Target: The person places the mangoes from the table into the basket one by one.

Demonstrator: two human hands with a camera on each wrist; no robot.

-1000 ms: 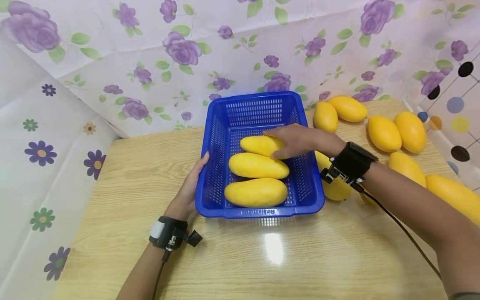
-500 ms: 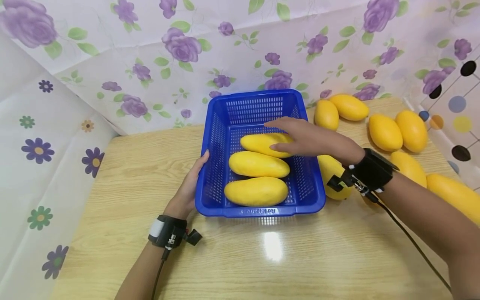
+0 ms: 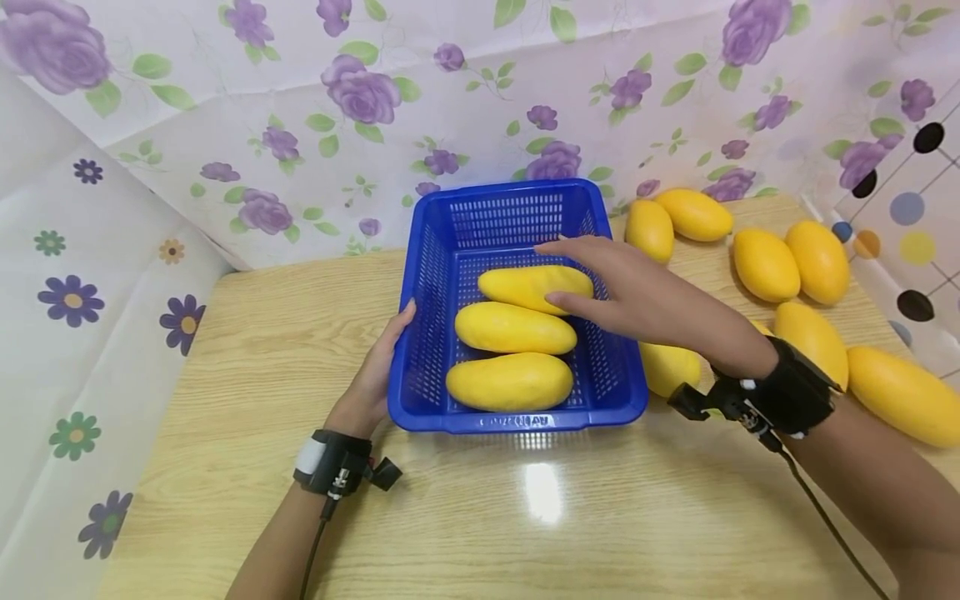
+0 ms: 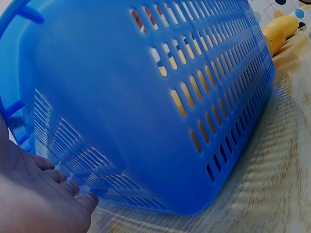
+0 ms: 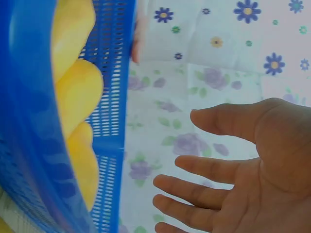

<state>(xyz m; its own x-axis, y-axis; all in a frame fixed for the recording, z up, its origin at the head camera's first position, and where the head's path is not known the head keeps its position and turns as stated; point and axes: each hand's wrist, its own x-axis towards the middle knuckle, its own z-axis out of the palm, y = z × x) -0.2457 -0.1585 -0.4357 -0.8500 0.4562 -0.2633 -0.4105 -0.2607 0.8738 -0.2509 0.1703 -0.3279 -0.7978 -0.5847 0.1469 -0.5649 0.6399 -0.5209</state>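
Note:
Three long yellow mangoes lie side by side in the blue plastic basket (image 3: 517, 422): a front mango (image 3: 510, 382), a middle mango (image 3: 514, 327) and a back mango (image 3: 525, 287). My left hand (image 3: 372, 373) holds the basket's left side, thumb at the rim and fingers against the outer wall. In the right wrist view my right hand (image 5: 243, 179) has its fingers spread and holds nothing. It hovers over the basket's right rim, near the back mango.
Right of the basket, several more mangoes lie on the wooden table (image 3: 285, 333), among them a pair (image 3: 767, 265) at the back. One mango (image 3: 667, 369) sits beside the basket, partly under my right forearm. A flowered sheet (image 3: 300, 125) hangs behind.
My right hand has let go of the back mango, which now lies in the basket, and has drawn up and to the right. My left hand stays on the basket.

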